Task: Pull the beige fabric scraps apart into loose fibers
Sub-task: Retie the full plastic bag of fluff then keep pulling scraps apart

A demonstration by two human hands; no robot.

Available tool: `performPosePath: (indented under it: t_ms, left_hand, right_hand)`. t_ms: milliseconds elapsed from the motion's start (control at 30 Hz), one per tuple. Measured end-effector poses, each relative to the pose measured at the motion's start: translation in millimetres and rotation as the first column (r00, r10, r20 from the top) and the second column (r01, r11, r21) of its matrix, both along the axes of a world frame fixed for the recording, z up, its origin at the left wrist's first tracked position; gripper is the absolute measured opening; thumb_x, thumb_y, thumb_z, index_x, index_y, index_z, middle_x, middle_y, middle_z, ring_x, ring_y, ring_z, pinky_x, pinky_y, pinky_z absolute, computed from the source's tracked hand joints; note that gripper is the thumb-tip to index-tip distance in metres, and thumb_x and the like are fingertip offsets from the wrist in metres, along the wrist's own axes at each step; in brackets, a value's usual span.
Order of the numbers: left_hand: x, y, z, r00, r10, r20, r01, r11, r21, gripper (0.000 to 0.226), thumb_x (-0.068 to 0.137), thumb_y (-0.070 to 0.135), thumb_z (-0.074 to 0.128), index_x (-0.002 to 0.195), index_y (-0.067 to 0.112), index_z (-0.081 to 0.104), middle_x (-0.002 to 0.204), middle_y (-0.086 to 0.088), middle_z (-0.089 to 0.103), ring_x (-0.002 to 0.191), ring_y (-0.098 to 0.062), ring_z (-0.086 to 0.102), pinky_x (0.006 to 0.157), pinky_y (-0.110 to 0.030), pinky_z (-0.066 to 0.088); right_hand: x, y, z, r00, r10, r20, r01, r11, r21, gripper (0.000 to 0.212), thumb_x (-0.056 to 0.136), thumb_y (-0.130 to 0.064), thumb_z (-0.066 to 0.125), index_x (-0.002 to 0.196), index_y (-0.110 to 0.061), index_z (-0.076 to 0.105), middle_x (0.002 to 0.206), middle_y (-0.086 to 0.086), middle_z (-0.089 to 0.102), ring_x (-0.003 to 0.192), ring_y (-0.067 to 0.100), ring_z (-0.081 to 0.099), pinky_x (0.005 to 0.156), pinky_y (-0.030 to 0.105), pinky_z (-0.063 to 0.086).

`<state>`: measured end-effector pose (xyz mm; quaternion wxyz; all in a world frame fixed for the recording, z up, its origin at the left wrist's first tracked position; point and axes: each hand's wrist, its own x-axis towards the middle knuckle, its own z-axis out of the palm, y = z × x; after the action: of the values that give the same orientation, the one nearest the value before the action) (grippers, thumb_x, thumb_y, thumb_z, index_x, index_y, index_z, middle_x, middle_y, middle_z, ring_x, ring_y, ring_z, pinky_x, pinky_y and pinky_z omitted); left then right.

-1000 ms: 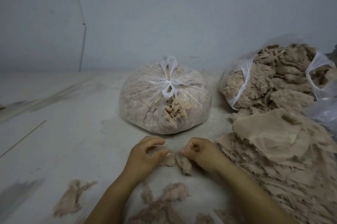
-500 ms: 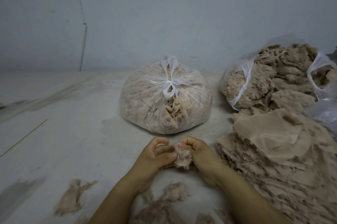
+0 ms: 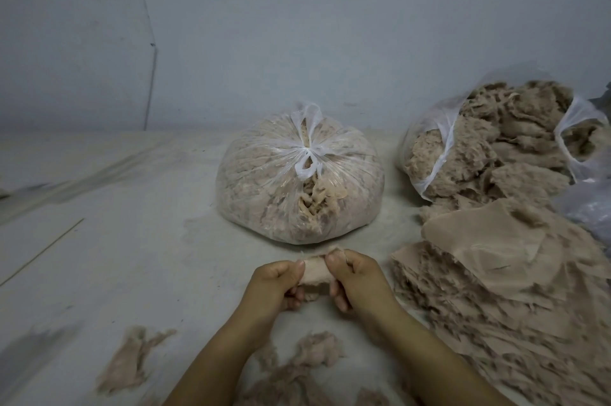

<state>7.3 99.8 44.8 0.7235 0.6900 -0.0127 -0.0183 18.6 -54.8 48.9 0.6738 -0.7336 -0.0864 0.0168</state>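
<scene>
Left hand: my left hand (image 3: 276, 283) pinches one end of the fabric scrap (image 3: 314, 272), fingers closed on it.
Right hand: my right hand (image 3: 358, 276) grips the other end, fingers curled tight.
Scrap: stretched between both hands, lower centre of frame.
Scrap pile (image 3: 515, 300): lower right.
Loose fibers (image 3: 310, 359): bottom centre.
Tied bag (image 3: 299, 180): centre.
Open bag (image 3: 496, 141): upper right.
</scene>
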Motion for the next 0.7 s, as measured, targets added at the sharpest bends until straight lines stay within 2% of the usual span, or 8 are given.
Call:
performPosePath:
  t_ms: [100,167,233,300,367,433,567,700]
  left_hand:
    - [-1,1,2,1.000,-0.017,0.003,0.017,1.000,0.003,0.029,0.094,0.018,0.052,0.069,0.011,0.064,0.061,-0.008,0.055,0.052,-0.011,0.052,0.050,-0.022,0.043]
    - [-3,1,2,0.999,-0.036,0.012,0.036,0.998,-0.043,0.011,0.090,0.019,0.059,0.087,0.013,0.068,0.079,-0.011,0.066,0.069,-0.016,0.063,0.060,-0.027,0.051]
    - [-3,2,1,0.998,-0.060,0.029,0.061,0.996,-0.061,0.024,0.085,0.023,0.066,0.106,0.011,0.066,0.096,-0.018,0.069,0.087,-0.032,0.068,0.075,-0.039,0.054]
    - [-3,0,2,0.994,-0.045,0.101,0.042,0.999,0.031,0.019,0.088,0.021,0.062,0.097,0.006,0.070,0.088,-0.024,0.069,0.077,-0.038,0.065,0.067,-0.036,0.052]
    - [-3,-2,1,0.993,0.035,0.110,-0.043,0.997,0.069,0.020,0.092,0.017,0.057,0.083,0.005,0.071,0.074,-0.021,0.067,0.056,-0.022,0.054,0.050,-0.025,0.043]
    - [-2,-2,1,0.995,0.070,0.073,-0.074,0.996,0.050,0.024,0.093,0.016,0.056,0.078,0.005,0.071,0.066,-0.018,0.062,0.048,-0.015,0.043,0.042,-0.022,0.035]
    - [0,1,-1,0.976,0.165,0.140,-0.194,0.956,0.222,0.027,0.086,0.026,0.066,0.069,0.005,0.070,0.059,-0.009,0.059,0.050,-0.009,0.047,0.047,-0.020,0.037]
    - [3,12,-5,0.918,0.260,0.299,-0.377,0.806,0.456,0.043,0.075,0.036,0.076,0.043,0.020,0.052,0.042,0.007,0.044,0.044,-0.004,0.039,0.048,-0.018,0.033]
  right_hand:
    - [-2,0,0,0.999,0.018,-0.036,-0.018,1.000,-0.011,0.042,0.098,-0.038,0.047,0.064,-0.015,0.055,0.048,0.001,0.051,0.036,0.011,0.040,0.040,0.022,0.031]
    - [-3,0,0,0.994,0.087,-0.060,-0.088,0.996,-0.007,0.045,0.097,-0.042,0.049,0.067,-0.010,0.058,0.050,0.003,0.051,0.038,0.011,0.040,0.040,0.021,0.031]
    - [-4,0,1,0.987,0.146,-0.069,-0.147,0.989,-0.011,0.044,0.096,-0.041,0.051,0.072,-0.005,0.059,0.051,0.003,0.050,0.039,0.011,0.040,0.039,0.020,0.031]
    - [-5,1,2,0.983,0.163,-0.086,-0.166,0.986,-0.022,0.038,0.096,-0.035,0.053,0.065,-0.013,0.054,0.050,0.002,0.050,0.038,0.011,0.040,0.040,0.020,0.030]
    - [-5,1,3,0.982,0.168,-0.090,-0.171,0.985,-0.030,0.037,0.096,-0.031,0.054,0.062,-0.018,0.052,0.050,0.001,0.050,0.037,0.011,0.040,0.039,0.020,0.029]
    - [-4,2,4,0.983,0.160,-0.095,-0.164,0.986,-0.028,0.038,0.096,-0.028,0.056,0.059,-0.020,0.051,0.049,0.001,0.050,0.037,0.011,0.039,0.039,0.021,0.029]
    - [-4,3,1,0.986,0.117,-0.120,-0.125,0.990,-0.064,0.034,0.094,-0.026,0.059,0.062,-0.016,0.051,0.046,-0.001,0.052,0.037,0.011,0.041,0.040,0.021,0.031]
    - [-3,-1,0,0.990,0.030,-0.137,-0.053,0.985,-0.167,0.028,0.089,-0.028,0.065,0.066,-0.015,0.057,0.047,0.000,0.056,0.037,0.010,0.045,0.041,0.020,0.036]
